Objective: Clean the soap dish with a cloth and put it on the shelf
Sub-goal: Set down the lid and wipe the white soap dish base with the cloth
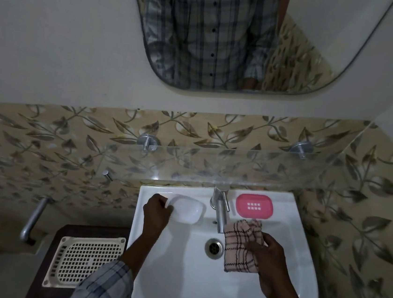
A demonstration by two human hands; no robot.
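A white soap dish [187, 210] rests on the back left ledge of the white sink [300, 258]. My left hand [156, 214] grips the dish's left edge. A pink insert tray with small slots [254, 206] lies on the sink ledge to the right of the tap [219, 210]. My right hand [267, 257] holds a pink checked cloth [241, 244] over the basin, just right of the drain [214, 247]. A clear glass shelf [237, 165] runs along the tiled wall above the sink.
A cream plastic grid tray [84, 261] lies on a dark stand left of the sink. A metal bar [33, 218] sticks out at the left wall. Metal shelf brackets [147, 142] hold the glass. A mirror [228, 34] hangs above.
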